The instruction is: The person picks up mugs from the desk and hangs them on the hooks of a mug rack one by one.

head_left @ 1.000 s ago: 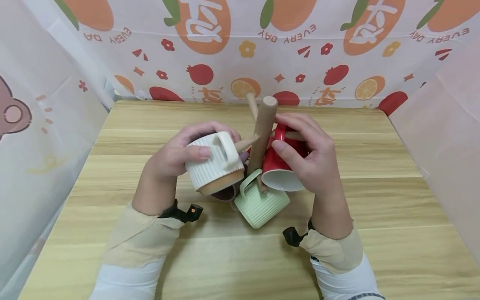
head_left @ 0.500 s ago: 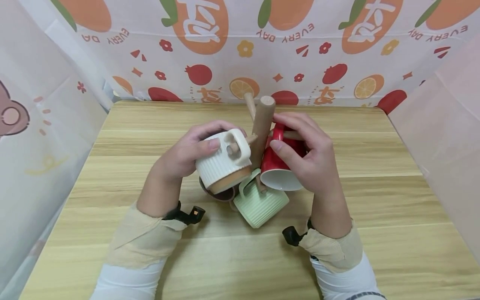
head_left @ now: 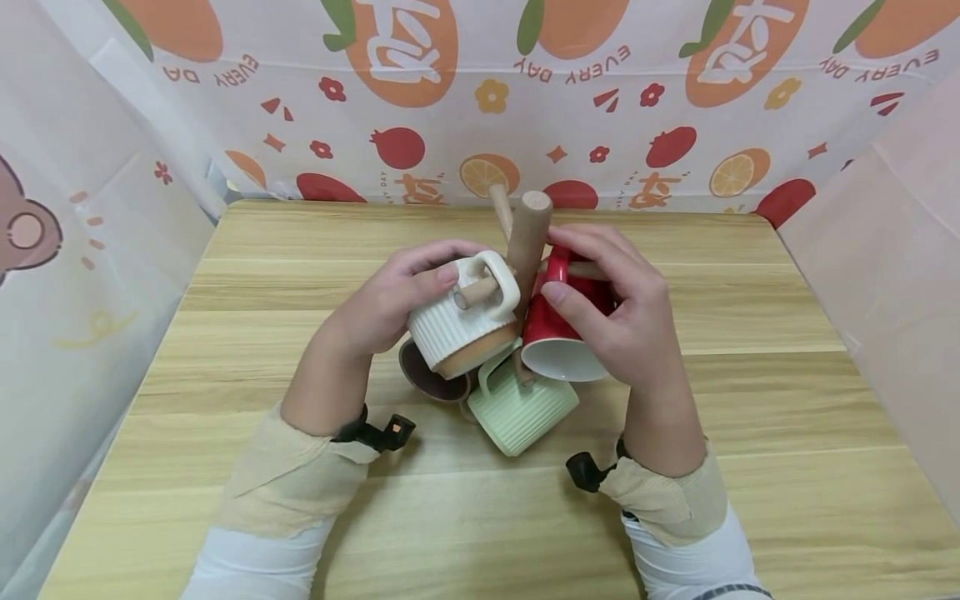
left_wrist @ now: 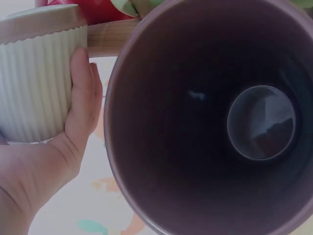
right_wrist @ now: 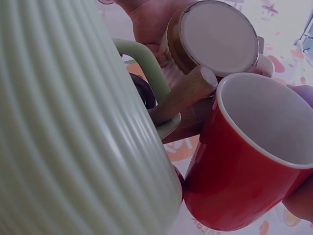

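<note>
My left hand (head_left: 390, 300) grips a white ribbed mug (head_left: 457, 325) with a tan base; a peg of the wooden mug tree (head_left: 530, 225) passes through its handle. In the left wrist view, fingers wrap the side of that mug (left_wrist: 39, 83). My right hand (head_left: 622, 308) holds a red mug (head_left: 551, 321) with a white inside, thumb and fingers at its handle, which sits around another peg. Below them a light green ribbed mug (head_left: 525, 408) hangs by its handle on a peg. A dark brown mug (head_left: 431, 375), partly hidden, sits under the white mug.
The mug tree stands on a wood-grain table (head_left: 750, 400). One upper peg (head_left: 500, 208) at the back carries no mug. A fruit-print cloth (head_left: 300, 108) hangs behind the table, with pale cloths at both sides.
My left hand has moved right with the white mug, and its handle has slid over the peg, whose end now pokes through. The right hand and red mug have stayed almost still.
</note>
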Demonstrator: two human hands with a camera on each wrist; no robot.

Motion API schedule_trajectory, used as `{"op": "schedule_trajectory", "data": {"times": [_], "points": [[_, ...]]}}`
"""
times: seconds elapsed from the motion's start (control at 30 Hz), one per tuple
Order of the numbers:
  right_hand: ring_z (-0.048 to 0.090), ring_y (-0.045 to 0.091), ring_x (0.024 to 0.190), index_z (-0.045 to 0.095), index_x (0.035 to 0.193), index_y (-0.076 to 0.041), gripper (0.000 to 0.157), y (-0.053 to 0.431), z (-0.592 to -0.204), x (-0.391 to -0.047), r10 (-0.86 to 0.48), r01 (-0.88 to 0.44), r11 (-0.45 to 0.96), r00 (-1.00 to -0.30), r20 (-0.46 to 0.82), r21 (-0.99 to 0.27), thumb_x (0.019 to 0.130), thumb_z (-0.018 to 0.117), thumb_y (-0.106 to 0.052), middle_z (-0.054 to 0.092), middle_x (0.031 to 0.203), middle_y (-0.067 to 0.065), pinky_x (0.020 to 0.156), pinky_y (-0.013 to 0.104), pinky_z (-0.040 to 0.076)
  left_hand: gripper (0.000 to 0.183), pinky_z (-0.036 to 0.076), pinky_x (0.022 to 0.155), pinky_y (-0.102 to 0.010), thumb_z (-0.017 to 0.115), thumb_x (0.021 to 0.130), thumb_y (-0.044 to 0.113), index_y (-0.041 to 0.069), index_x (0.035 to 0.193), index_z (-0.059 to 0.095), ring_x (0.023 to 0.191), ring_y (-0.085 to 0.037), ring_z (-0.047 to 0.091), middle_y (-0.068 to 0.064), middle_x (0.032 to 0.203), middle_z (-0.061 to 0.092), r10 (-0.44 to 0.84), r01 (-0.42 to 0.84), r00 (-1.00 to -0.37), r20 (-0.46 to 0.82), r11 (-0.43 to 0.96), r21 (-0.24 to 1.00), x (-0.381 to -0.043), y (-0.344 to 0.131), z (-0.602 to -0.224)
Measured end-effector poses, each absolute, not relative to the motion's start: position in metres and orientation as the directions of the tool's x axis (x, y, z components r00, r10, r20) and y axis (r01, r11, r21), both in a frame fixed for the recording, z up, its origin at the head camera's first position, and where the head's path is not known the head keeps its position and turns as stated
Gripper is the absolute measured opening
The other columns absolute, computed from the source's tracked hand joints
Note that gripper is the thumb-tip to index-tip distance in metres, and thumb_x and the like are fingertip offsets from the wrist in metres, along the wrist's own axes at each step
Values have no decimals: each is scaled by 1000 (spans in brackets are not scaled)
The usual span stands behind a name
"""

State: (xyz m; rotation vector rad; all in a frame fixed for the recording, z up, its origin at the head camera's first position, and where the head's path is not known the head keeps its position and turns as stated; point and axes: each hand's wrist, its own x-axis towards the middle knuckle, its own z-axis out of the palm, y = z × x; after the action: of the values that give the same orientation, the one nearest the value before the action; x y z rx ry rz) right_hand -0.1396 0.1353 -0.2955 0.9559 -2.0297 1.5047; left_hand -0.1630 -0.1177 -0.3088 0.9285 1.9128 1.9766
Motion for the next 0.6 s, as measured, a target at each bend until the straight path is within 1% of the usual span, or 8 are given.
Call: {"op": "schedule_trajectory", "data": {"times": [0.13,0.23,0.33,0.47,0.53,0.6], "points": [[58,27,114,63,126,3,46,138,-295,-138,-295,-735,171,-673,678,-656,84,73,-12,63,125,15,91,29,54,46,56,72,-28,49,96,24,-6,129,54,83,-18,65,-6,102,66,584,242,-779,228,-57,969,-162,-119,-305],[57,27,115,62,127,2,49,139,-294,-138,-312,-727,177,-680,663,-663,79,73,-3,62,126,13,90,28,54,46,54,73,-29,51,96,27,-2,131,54,85,-19,63,-8,103,64,599,237,-780,184,10,972,-160,-122,-302],[57,27,115,61,128,2,51,140,-293,-138,-323,-725,182,-682,656,-664,79,73,-2,62,126,13,90,29,54,46,53,74,-30,50,96,27,1,133,53,86,-21,62,-9,104,63,625,241,-765,153,58,969,-160,-126,-300],[57,27,116,61,128,2,50,140,-293,-138,-324,-725,186,-682,655,-663,79,72,-2,62,127,13,90,29,54,45,53,75,-31,47,94,20,2,136,50,86,-22,62,-11,105,63,660,243,-737,142,64,968,-160,-128,-299],[57,27,116,61,128,2,50,141,-292,-137,-324,-724,188,-683,654,-663,79,72,-2,62,127,13,90,29,54,47,52,79,-31,47,93,17,2,138,48,91,-22,61,-10,110,61,674,244,-724,148,49,969,-160,-128,-299],[56,27,117,61,128,2,50,141,-293,-137,-324,-722,193,-686,652,-664,80,72,-3,62,128,13,91,29,54,50,50,84,-32,47,92,17,3,140,45,99,-24,59,-10,117,59,691,250,-705,163,27,968,-160,-128,-300]]}}
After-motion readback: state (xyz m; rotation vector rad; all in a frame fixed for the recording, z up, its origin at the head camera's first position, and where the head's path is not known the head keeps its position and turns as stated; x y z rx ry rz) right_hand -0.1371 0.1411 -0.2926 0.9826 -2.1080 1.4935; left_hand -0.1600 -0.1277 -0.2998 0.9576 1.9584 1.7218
